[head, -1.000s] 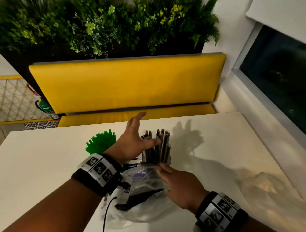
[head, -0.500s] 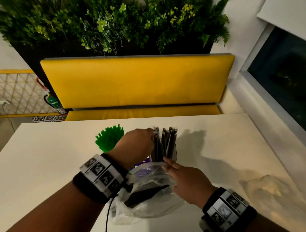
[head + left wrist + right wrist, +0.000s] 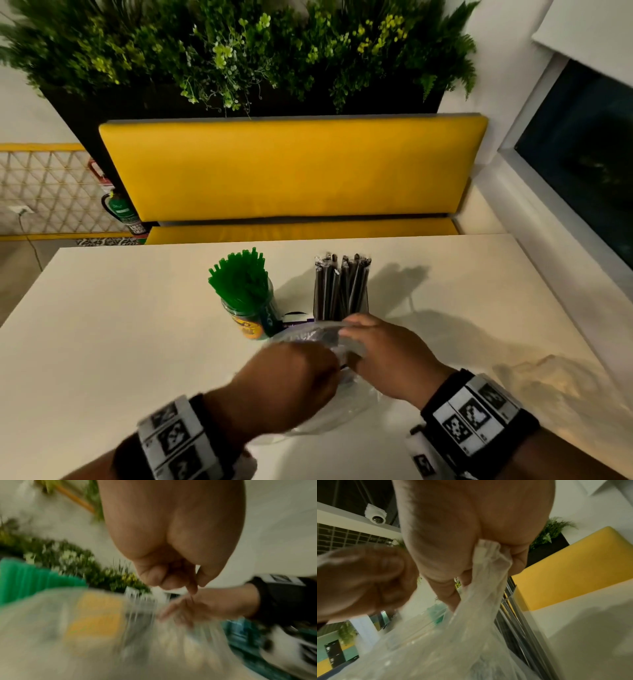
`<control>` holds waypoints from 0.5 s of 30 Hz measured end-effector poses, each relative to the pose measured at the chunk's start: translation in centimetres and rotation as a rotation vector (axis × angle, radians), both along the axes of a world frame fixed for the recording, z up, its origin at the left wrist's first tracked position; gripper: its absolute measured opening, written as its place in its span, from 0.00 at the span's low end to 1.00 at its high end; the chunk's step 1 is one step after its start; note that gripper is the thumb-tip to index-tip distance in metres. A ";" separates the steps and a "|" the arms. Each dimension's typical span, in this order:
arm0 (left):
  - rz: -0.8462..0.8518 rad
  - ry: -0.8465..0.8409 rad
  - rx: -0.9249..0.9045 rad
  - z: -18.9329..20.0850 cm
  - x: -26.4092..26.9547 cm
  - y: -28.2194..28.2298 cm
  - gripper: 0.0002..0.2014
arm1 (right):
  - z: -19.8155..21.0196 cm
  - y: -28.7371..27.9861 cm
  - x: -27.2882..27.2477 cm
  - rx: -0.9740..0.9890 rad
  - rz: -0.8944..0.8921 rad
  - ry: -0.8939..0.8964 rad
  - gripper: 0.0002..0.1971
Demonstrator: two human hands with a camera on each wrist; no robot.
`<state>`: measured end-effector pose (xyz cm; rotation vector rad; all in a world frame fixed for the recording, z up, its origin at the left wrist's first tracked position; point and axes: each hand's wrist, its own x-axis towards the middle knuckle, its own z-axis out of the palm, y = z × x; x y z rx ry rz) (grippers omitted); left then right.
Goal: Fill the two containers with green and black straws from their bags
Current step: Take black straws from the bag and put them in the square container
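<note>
my right hand [image 3: 387, 356] pinches the clear bag's [image 3: 484, 574] rim, near the black straws [image 3: 342, 286]. my left hand [image 3: 291, 380], blurred, curls at the bag; its hold i cannot tell.

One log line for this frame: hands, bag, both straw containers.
right hand grips plastic bag | left hand at bag, grip unclear | green straws in jar | black straws in container
</note>
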<state>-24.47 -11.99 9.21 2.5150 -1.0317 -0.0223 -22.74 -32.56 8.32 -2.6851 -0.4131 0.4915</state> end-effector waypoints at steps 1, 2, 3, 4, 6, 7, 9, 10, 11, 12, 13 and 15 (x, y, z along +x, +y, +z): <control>0.014 0.088 0.059 -1.5 -0.5 -0.1 0.09 | 0.1 0.2 -0.1 0.017 0.005 -0.027 0.21; 0.059 0.174 0.069 -3.1 -0.6 -0.2 0.10 | 0.1 0.5 -0.3 0.037 0.011 -0.045 0.20; 0.092 0.254 0.026 -4.5 -0.5 -0.1 0.11 | 0.0 0.9 -0.5 0.064 0.018 -0.051 0.20; 0.097 0.319 -0.011 -5.9 -0.1 0.0 0.11 | -0.1 1.2 -0.7 0.103 0.020 -0.036 0.19; 0.041 0.352 -0.040 -8.3 0.4 -0.3 0.14 | -0.3 1.9 -1.0 0.188 0.032 0.033 0.20; 0.046 0.359 -0.028 -9.4 0.4 -0.7 0.16 | -0.3 2.2 -1.1 0.224 0.044 0.068 0.22; 0.133 0.389 -0.004 -10.4 0.4 -1.7 0.14 | -0.4 2.8 -1.4 0.310 0.052 0.104 0.25; 0.176 0.401 0.060 -10.8 0.3 -2.3 0.13 | -0.3 3.0 -1.4 0.361 0.040 0.104 0.26; 0.207 0.407 0.186 -11.2 0.2 -2.7 0.14 | -0.1 3.1 -1.5 0.416 0.017 0.100 0.26; 0.238 0.409 0.327 -11.7 -0.1 -2.8 0.18 | 0.0 3.1 -1.5 0.466 -0.006 0.092 0.27; 0.266 0.401 0.418 -12.2 -0.4 -2.7 0.23 | 0.3 3.0 -1.6 0.501 -0.021 0.085 0.27; 0.329 0.379 0.454 -13.3 -0.6 -2.2 0.27 | 0.6 2.8 -1.8 0.517 -0.024 0.068 0.27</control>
